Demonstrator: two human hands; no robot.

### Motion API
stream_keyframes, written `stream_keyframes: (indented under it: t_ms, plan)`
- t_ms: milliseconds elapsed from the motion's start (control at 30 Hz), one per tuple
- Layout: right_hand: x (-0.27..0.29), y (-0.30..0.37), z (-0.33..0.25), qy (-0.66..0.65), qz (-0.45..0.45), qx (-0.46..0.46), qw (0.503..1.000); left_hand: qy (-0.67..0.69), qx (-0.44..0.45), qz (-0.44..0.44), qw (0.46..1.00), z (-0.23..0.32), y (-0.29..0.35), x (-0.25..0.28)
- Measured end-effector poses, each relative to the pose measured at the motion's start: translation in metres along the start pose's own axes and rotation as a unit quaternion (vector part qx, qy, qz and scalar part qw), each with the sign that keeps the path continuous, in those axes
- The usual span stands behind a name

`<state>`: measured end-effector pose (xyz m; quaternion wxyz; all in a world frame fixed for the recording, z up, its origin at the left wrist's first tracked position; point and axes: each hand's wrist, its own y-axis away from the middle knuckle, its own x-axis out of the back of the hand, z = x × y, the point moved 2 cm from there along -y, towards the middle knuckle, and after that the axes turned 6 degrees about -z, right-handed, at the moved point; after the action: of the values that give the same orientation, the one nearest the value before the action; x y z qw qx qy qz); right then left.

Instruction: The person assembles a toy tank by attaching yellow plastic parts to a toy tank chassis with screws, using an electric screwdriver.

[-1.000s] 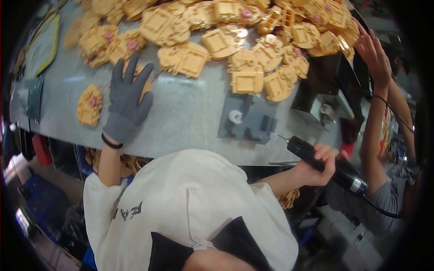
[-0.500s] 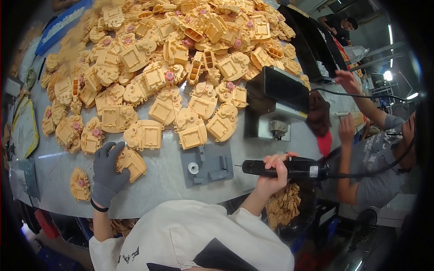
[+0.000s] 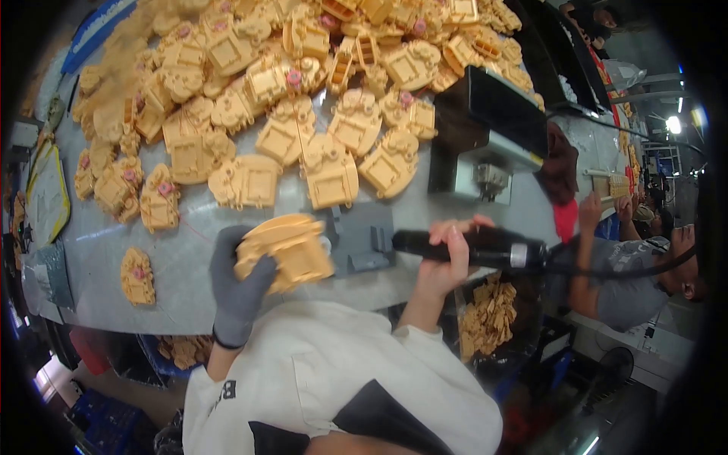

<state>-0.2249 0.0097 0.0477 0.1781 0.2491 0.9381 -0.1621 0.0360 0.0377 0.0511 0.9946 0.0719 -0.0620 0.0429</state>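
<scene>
My left hand (image 3: 241, 282), in a grey glove, is closed on a yellow-orange plastic housing (image 3: 297, 254), raised above the table and tilted. The housing overlaps the left side of a grey fixture block (image 3: 362, 235) with raised stops and hides part of it. My bare right hand (image 3: 447, 254) grips a black electric screwdriver (image 3: 493, 249) lying level, its tip end toward the fixture and its cord running off to the right. Several similar housings (image 3: 330, 176) lie just beyond the fixture.
A large heap of housings (image 3: 227, 49) covers the far table (image 3: 91, 250). One housing (image 3: 137, 277) sits alone at the near left. A black and silver machine (image 3: 485, 144) stands right of the fixture. A bin of orange pieces (image 3: 485, 318) is below the edge. A person (image 3: 637, 269) works at right.
My left hand has lifted the housing off the table and carried it right, to the fixture. The right hand still holds the screwdriver, slightly nearer the fixture. The whole view has shifted.
</scene>
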Motion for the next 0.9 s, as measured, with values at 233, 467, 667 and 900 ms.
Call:
stream_keyframes:
  t_ms: [233,467,667,900]
  plan:
    - [-0.001,-0.002,-0.012,-0.028,0.003,0.015,0.999,-0.337,-0.144,-0.071,0.928,0.013,-0.029,-0.058]
    - [0.013,-0.004,-0.017,-0.027,0.022,0.01,0.999,-0.266,-0.157,-0.167,0.936,-0.002,-0.027,-0.057]
    - [0.018,-0.004,-0.019,-0.02,0.009,0.004,1.0,-0.41,-0.268,-0.189,0.851,0.012,-0.006,-0.059]
    - [0.017,-0.009,-0.024,-0.027,-0.002,0.015,1.0,-0.397,-0.276,-0.156,0.861,0.004,-0.002,-0.056]
